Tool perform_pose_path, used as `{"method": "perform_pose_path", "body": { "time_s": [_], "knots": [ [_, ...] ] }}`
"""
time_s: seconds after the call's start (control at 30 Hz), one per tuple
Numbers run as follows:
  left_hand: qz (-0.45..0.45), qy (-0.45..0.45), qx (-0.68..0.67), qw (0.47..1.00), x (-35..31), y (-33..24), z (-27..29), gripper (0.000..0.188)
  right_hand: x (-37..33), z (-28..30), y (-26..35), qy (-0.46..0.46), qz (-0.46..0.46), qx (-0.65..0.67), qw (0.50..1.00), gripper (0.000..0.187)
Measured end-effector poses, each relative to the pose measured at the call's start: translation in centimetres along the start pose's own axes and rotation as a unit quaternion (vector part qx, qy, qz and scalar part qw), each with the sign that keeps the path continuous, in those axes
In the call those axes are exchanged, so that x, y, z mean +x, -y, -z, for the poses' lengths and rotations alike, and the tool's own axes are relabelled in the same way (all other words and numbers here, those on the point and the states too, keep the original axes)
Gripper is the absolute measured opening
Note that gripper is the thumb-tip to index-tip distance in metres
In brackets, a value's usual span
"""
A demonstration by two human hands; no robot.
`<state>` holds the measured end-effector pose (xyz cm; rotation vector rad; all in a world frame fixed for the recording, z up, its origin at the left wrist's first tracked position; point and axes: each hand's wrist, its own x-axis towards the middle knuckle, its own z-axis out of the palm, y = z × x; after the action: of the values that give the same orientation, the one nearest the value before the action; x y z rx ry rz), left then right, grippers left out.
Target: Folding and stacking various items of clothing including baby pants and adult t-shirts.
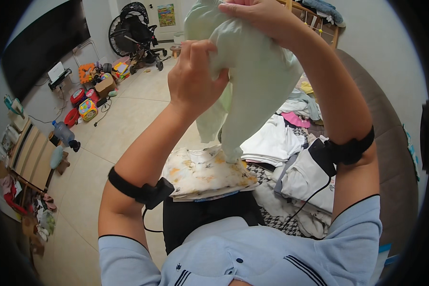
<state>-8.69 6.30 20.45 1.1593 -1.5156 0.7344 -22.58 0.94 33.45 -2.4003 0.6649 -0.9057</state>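
Note:
Pale green children's trousers (252,81) hang in the air before me, legs downward. High at the top of the view, my right hand (262,16) is closed on their upper edge. My left hand (195,71) pinches the cloth at the left side, lower down, with fingers curled. One trouser leg reaches down to a folded stack of clothes on my lap, topped by a cream garment with orange and yellow blotches (205,171). The far part of the right hand's grip is cut off by the frame's edge.
Right of my lap, folded white clothes (274,140) and other garments lie on a brown sofa (386,128). A stroller (136,33) stands at the back. Toys (88,108) and a large water bottle (64,133) line the left wall beneath a television (45,45).

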Motion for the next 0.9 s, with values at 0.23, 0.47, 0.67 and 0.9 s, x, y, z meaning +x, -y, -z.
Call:
{"method": "perform_pose_path", "body": {
  "time_s": [0.23, 0.47, 0.67, 0.9],
  "knots": [
    [-0.048, -0.068, -0.002, 0.997, 0.7, -0.3, -2.1, 0.047, 1.0, -0.3, -1.4, -0.022, -0.018, -0.013, 1.000, 0.028],
    [-0.011, -0.038, -0.048, 0.998, 0.8, -0.3, -1.6, 0.032, -0.3, -1.5, -0.4, -0.039, -0.107, 0.107, 0.988, 0.025],
    [-0.039, -0.055, -0.128, 0.990, 0.0, -1.8, -2.4, 0.026, 1.5, -1.5, -2.3, -0.064, -0.053, 0.046, 0.996, 0.024],
    [-0.031, 0.002, -0.258, 0.966, -2.5, -3.3, -3.6, 0.022, 1.3, -1.1, -2.8, -0.072, 0.006, 0.028, 0.997, 0.024]
  ]
}}
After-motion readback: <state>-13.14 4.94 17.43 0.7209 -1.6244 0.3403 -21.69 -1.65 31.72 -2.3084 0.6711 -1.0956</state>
